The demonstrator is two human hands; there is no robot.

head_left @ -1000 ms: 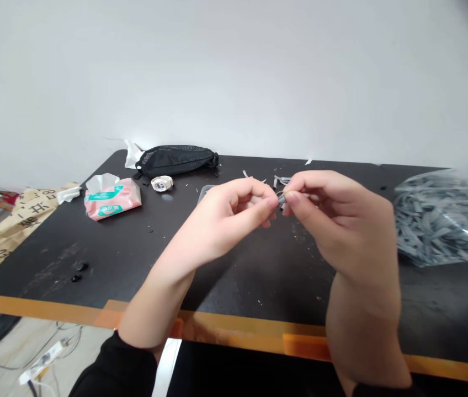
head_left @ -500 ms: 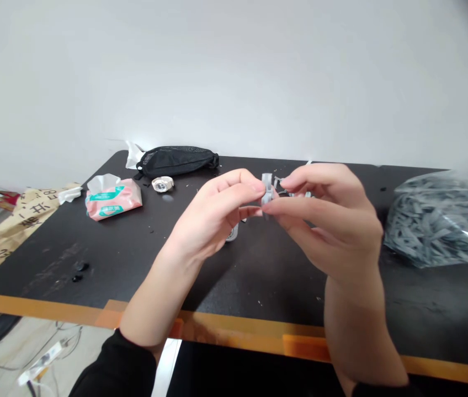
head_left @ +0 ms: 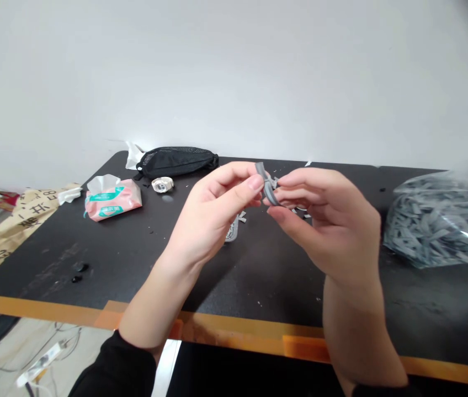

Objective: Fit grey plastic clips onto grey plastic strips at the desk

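A small grey strip with a looped or slit middle (head_left: 269, 191) is held up in front of me above the table. My left hand (head_left: 217, 209) pinches its upper part between thumb and fingers. At the lower end, the thumb and a finger of my right hand (head_left: 333, 220) close on the strip, while its index finger is raised apart. Partly hidden behind my left hand is a small grey-rimmed container (head_left: 231, 234) with small pale pieces in it. Loose grey bits (head_left: 242, 217) lie beside it, and others show behind the right fingers.
On the dark table (head_left: 134, 270), a clear bag of grey strips (head_left: 445, 220) stands at right. A tissue pack (head_left: 113, 199), white watch (head_left: 162, 184) and black mesh pouch (head_left: 180, 161) lie at back left. Small black pieces (head_left: 80, 267) are nearer. Orange tape (head_left: 238, 331) lines the front edge.
The grey strip has turned and now leans, showing its looped middle. My right thumb has come under its lower end, and the right fingers have shifted. The left hand keeps its pinch.
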